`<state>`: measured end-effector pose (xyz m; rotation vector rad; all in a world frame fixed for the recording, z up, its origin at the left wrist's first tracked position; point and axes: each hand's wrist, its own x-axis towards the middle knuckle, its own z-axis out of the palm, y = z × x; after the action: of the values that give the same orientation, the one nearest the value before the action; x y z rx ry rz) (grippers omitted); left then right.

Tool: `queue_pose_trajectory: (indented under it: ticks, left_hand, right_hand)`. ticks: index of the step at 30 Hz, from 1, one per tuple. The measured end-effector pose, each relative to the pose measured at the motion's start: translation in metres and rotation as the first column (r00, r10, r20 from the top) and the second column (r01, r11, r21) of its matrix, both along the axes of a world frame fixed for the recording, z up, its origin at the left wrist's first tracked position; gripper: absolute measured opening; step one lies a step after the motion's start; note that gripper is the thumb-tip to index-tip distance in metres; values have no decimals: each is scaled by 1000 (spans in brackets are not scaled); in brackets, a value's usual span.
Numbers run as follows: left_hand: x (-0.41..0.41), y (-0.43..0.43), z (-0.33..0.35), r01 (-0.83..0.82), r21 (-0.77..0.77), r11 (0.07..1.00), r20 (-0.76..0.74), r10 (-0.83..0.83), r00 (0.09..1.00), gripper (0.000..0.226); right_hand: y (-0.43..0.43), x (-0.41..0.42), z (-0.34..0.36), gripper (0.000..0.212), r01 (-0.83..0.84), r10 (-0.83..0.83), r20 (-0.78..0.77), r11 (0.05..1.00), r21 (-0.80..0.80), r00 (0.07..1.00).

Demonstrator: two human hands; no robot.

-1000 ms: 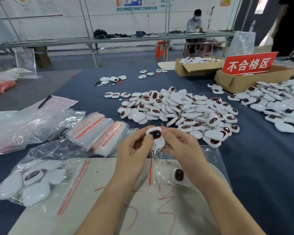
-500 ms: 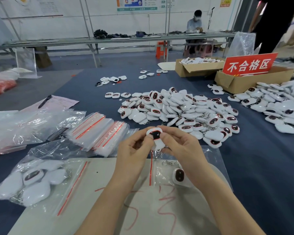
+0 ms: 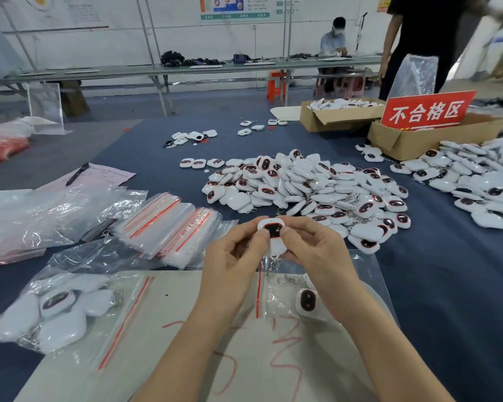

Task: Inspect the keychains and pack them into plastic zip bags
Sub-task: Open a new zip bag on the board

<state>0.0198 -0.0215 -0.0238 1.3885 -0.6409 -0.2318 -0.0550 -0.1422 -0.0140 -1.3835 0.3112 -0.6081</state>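
We are reading the white characters 不合格区 on the red sign (image 3: 427, 111), which is standing in a cardboard box (image 3: 401, 143). We are finding the wall poster (image 3: 235, 5) and the red scribbles (image 3: 285, 352) on the white board (image 3: 180, 367) illegible

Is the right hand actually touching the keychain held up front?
Touching. Head view: the right hand pinches the keychain with its thumb on the front edge; the left hand pinches the other side.

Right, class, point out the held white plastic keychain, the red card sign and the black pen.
white plastic keychain (image 3: 273, 230), head view, its dark screen.
red card sign (image 3: 427, 111), head view, middle of its face.
black pen (image 3: 76, 174), head view, mid-barrel.
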Motion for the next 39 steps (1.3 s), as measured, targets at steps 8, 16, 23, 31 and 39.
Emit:
queue_pose_trajectory:
  ticks: [8,16,23,31,39]
  left_hand:
    - [-1,0,1,-8,16,1000,21,7,1000,23]
    - [-2,-1,0,39,25,999,17,-40,999,28]
    - [-3,-1,0,61,46,997,21,-62,998,34]
    - [-1,-1,0,97,17,995,-43,-96,994,31]
    - [-2,0,1,87,4,996,-42,-86,995,35]
  right_hand:
    - [0,1,0,23,10,-10,-2,1000,12,1000]
    - [2,1,1,24,10,-10,-7,999,37,1000]
    - [2,1,0,20,-11,10,12,998,65,1000]
    - [4,0,1,21,-42,40,32,996,79,999]
    - [3,0,0,19,-37,35,23,995,92,999]
